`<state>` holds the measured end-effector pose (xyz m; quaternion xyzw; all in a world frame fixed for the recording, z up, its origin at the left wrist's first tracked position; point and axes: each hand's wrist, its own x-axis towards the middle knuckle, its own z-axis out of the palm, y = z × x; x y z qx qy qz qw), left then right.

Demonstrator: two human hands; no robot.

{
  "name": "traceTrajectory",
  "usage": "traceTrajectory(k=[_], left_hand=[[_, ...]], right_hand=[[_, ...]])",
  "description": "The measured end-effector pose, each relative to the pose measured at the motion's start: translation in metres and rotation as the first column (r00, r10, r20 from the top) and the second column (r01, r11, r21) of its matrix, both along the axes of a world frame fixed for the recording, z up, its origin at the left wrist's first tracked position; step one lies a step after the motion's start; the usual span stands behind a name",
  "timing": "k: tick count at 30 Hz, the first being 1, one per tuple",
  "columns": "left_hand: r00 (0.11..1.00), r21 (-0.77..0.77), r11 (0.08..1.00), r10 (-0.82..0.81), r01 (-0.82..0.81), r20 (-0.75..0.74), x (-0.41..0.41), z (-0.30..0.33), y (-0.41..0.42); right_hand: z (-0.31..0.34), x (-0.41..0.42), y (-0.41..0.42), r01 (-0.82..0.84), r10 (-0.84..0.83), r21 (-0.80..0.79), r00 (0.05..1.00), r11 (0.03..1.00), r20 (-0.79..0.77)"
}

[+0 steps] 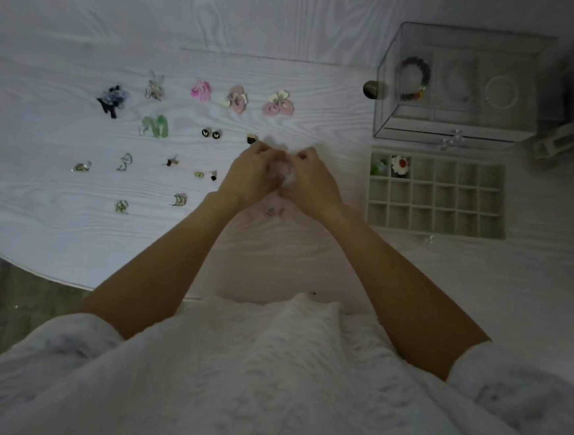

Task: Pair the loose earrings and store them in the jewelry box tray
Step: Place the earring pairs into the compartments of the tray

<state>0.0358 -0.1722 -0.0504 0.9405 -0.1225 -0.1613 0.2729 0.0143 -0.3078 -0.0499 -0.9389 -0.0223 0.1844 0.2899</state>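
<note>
We look down from head height at a white wood-grain table [72, 228], with both bare forearms reaching out from pale sleeves. The left hand [253, 175] and the right hand [311, 178] meet at the middle of the table, fingers curled inward around a small, pale, fuzzy item [282, 174] held between them. It is too blurred for us to tell what it is, or which hand carries more of it.

Loose earrings lie spread over the table to the left of the hands. In the far row we see a dark blue and black piece [113, 99], a silvery piece [155, 86], a bright pink one [201, 89] and two large pale pink flower earrings [238, 98] [278, 103] lying near each other. Closer in lie a green pair [154, 126], two small dark round studs [211, 133] side by side, and a small dark and gold piece [251, 139] just beside the left hand's fingertips. Several small gold and silver pieces sit nearer us, among them a curved gold one [179, 200] and a tiny pair [275, 212] just below the hands.

To the right sits the jewelry tray [434, 220], a grid of small square compartments. Its far-left corner cell holds something green [379, 166], and the next cell holds a white flower earring with a red centre [400, 165]. Behind the tray stands a clear glass box [387, 98] with a multicoloured bead bracelet [415, 78] inside.
</note>
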Motion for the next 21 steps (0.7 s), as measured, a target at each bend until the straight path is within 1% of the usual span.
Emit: traceTrajectory(k=[2, 6, 10, 12, 15, 16, 18, 21], left_hand=[[0.999, 0.008, 0.999, 0.044, -0.045, 0.004, 0.004, 0.001, -0.003], [0.994, -0.031, 0.996, 0.087, -0.085, 0.069, 0.006, -0.004, 0.001], [0.994, -0.076, 0.996, 0.055, -0.048, 0.09, 0.003, -0.006, 0.0], [0.995, -0.075, 0.997, 0.034, -0.027, 0.094, -0.001, -0.006, -0.003], [0.999, -0.101, 0.995, 0.017, -0.012, 0.049, -0.012, -0.005, -0.015], [1.0, -0.141, 0.99, 0.027, -0.025, 0.012, -0.016, -0.003, -0.019], [0.997, -0.282, 0.957, 0.044, -0.06, -0.061, -0.025, 0.006, -0.037], [0.989, -0.479, 0.867, 0.088, -0.135, -0.119, -0.025, 0.021, -0.055]], right_hand=[[-0.002, 0.006, 0.002, 0.058, -0.058, 0.012, 0.997, 0.998, 0.041], [-0.004, 0.01, 0.009, 0.088, -0.085, -0.025, 0.99, 0.996, 0.114], [-0.007, 0.002, 0.012, 0.093, -0.082, -0.064, 0.983, 0.994, 0.164], [-0.008, -0.006, 0.009, 0.12, -0.107, -0.06, 0.978, 0.991, 0.181], [-0.004, -0.021, -0.002, 0.174, -0.166, -0.025, 0.967, 0.984, 0.193], [-0.001, -0.025, -0.006, 0.208, -0.208, 0.021, 0.957, 0.978, 0.2], [0.008, -0.039, -0.026, 0.316, -0.355, 0.199, 0.91, 0.928, 0.214], [0.024, -0.048, -0.049, 0.435, -0.545, 0.463, 0.828, 0.772, 0.131]])
